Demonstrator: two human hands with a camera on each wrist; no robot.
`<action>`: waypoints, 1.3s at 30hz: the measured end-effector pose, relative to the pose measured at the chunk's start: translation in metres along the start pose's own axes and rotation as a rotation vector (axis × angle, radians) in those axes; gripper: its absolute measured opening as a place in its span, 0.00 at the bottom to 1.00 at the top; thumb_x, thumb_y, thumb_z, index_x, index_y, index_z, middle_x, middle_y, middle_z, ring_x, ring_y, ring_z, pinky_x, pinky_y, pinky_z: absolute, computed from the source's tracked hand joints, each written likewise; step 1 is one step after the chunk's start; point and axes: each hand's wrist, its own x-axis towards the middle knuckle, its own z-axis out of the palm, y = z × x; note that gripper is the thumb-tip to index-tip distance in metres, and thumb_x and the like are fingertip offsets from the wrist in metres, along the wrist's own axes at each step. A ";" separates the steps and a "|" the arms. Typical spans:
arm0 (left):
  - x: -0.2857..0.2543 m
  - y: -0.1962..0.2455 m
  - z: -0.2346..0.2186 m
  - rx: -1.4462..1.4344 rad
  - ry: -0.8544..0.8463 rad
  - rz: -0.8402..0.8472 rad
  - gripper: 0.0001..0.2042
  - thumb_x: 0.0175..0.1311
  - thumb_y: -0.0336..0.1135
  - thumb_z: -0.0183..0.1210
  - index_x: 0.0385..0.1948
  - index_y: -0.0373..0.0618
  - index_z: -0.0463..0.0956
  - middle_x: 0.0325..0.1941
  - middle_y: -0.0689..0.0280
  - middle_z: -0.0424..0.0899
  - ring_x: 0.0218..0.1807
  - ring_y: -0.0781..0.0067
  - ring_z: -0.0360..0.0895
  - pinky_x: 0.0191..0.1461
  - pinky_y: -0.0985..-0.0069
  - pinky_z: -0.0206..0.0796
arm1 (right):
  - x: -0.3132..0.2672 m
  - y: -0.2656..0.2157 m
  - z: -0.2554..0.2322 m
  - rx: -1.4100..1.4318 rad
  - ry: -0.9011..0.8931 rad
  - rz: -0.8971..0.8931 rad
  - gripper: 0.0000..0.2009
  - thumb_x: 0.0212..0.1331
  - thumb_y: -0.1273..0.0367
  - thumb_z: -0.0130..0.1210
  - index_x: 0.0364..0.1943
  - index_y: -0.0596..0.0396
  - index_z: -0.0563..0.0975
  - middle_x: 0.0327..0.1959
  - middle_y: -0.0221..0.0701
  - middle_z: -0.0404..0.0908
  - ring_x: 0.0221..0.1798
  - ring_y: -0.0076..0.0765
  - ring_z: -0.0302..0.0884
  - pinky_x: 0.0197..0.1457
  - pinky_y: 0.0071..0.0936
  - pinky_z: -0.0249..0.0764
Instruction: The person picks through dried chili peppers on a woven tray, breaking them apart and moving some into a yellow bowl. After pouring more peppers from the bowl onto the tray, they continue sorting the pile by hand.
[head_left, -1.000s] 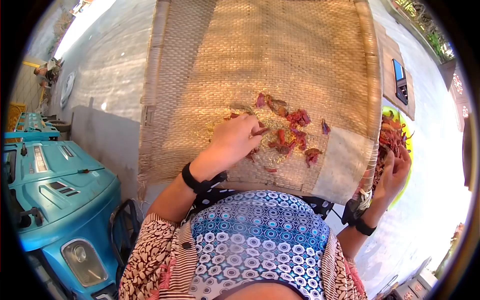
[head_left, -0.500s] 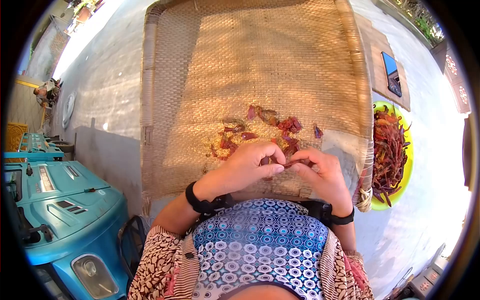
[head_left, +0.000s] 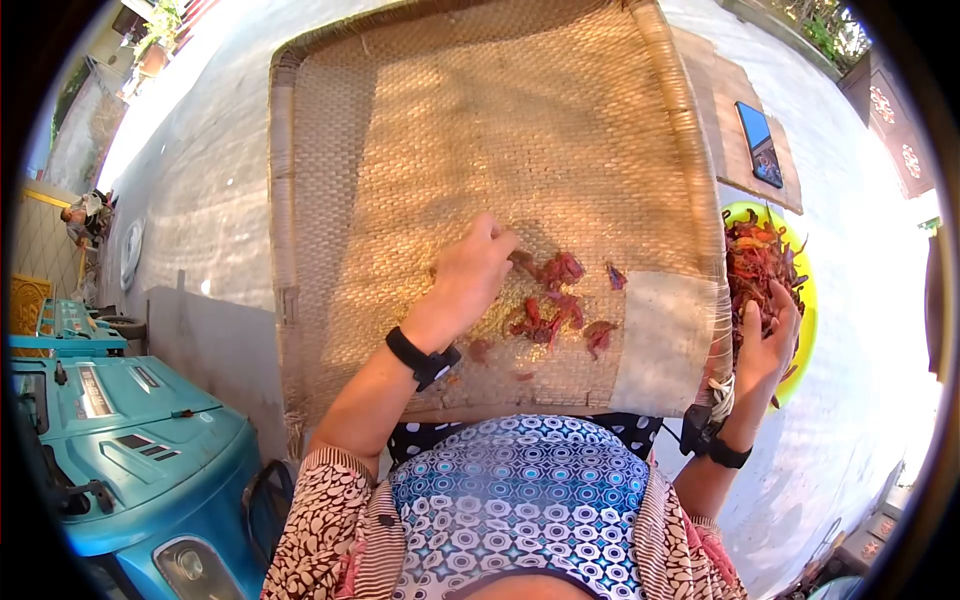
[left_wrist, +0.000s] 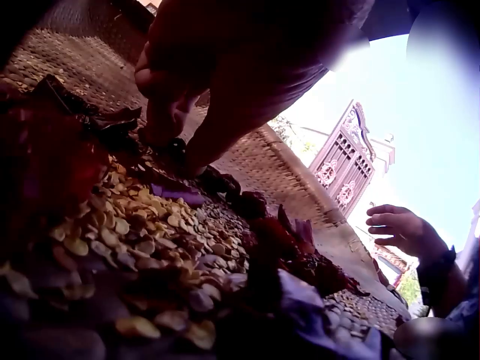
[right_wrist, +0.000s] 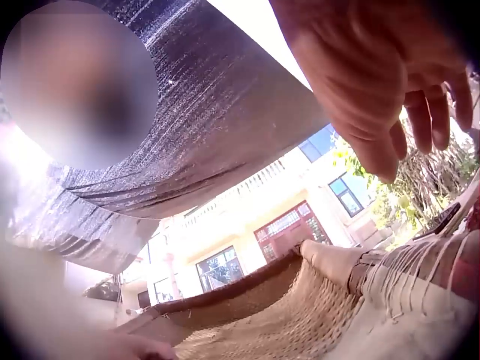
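Note:
In the head view the left hand (head_left: 468, 278) is over the woven tray (head_left: 450, 120), among torn dried red peppers (head_left: 560, 270) and pale seeds (head_left: 515, 300). Its thumb and finger close on a dark pepper piece (left_wrist: 176, 147) in the left wrist view, with seeds (left_wrist: 172, 232) lying below. At the right, the right hand (head_left: 768, 340) is over a yellow-green bowl (head_left: 810, 335) of whole dried peppers (head_left: 755, 260), its fingers apart and loosely bent. The right wrist view shows that hand (right_wrist: 382, 75) with fingers hanging and no pepper visible in it.
A phone (head_left: 760, 145) lies on a flat brown board (head_left: 720, 110) beyond the bowl. To the left stands a blue-green vehicle (head_left: 150, 440). A pale patch (head_left: 665, 340) covers the tray's near right corner, beside its bound rim.
The hands, together over the tray half a second ago, have parted. The left moved up and left onto the pieces; the right moved right to the bowl. The view has shifted slightly.

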 end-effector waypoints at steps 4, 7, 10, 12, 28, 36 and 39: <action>-0.001 0.003 -0.005 0.012 0.002 0.043 0.09 0.58 0.28 0.64 0.40 0.48 0.77 0.44 0.62 0.74 0.42 0.57 0.79 0.42 0.64 0.74 | -0.014 -0.035 0.019 0.020 -0.184 -0.216 0.13 0.61 0.74 0.60 0.50 0.56 0.78 0.53 0.39 0.78 0.60 0.46 0.73 0.65 0.38 0.67; -0.010 0.019 -0.022 -0.060 0.028 0.062 0.08 0.58 0.29 0.65 0.38 0.47 0.77 0.41 0.63 0.76 0.40 0.58 0.80 0.40 0.66 0.74 | -0.026 -0.069 0.031 0.260 -0.438 -0.228 0.13 0.61 0.72 0.61 0.50 0.56 0.78 0.48 0.39 0.80 0.51 0.45 0.78 0.57 0.36 0.73; -0.022 0.036 -0.033 -0.141 0.019 0.039 0.08 0.58 0.31 0.66 0.36 0.46 0.76 0.38 0.64 0.79 0.38 0.59 0.81 0.39 0.66 0.74 | -0.036 -0.095 0.045 0.382 -0.679 -0.259 0.14 0.61 0.69 0.62 0.50 0.53 0.78 0.39 0.35 0.83 0.40 0.40 0.82 0.46 0.32 0.77; -0.029 0.046 -0.033 -0.161 -0.001 0.031 0.09 0.58 0.33 0.67 0.35 0.46 0.76 0.37 0.64 0.80 0.37 0.58 0.81 0.38 0.66 0.74 | -0.042 -0.109 0.052 0.404 -0.799 -0.281 0.14 0.61 0.68 0.63 0.50 0.51 0.78 0.35 0.33 0.84 0.35 0.38 0.83 0.41 0.31 0.78; -0.018 0.039 0.004 -0.181 0.103 0.075 0.12 0.60 0.35 0.65 0.44 0.46 0.78 0.42 0.61 0.80 0.39 0.56 0.81 0.38 0.63 0.74 | -0.012 -0.046 0.024 0.480 -0.184 0.065 0.08 0.65 0.70 0.61 0.45 0.54 0.78 0.26 0.23 0.76 0.29 0.17 0.71 0.35 0.20 0.69; -0.006 0.038 0.012 -0.026 -0.035 -0.009 0.09 0.58 0.34 0.65 0.38 0.45 0.77 0.41 0.60 0.79 0.39 0.54 0.81 0.39 0.60 0.74 | -0.012 -0.032 0.013 0.262 -0.045 0.101 0.15 0.66 0.68 0.61 0.55 0.52 0.77 0.23 0.22 0.69 0.26 0.17 0.64 0.31 0.21 0.66; -0.012 0.040 0.007 -0.191 -0.018 0.003 0.09 0.58 0.33 0.65 0.36 0.45 0.77 0.38 0.60 0.80 0.36 0.55 0.81 0.38 0.62 0.73 | -0.027 -0.054 0.026 0.322 -0.387 0.042 0.13 0.64 0.69 0.61 0.52 0.53 0.78 0.23 0.26 0.74 0.26 0.20 0.68 0.32 0.22 0.68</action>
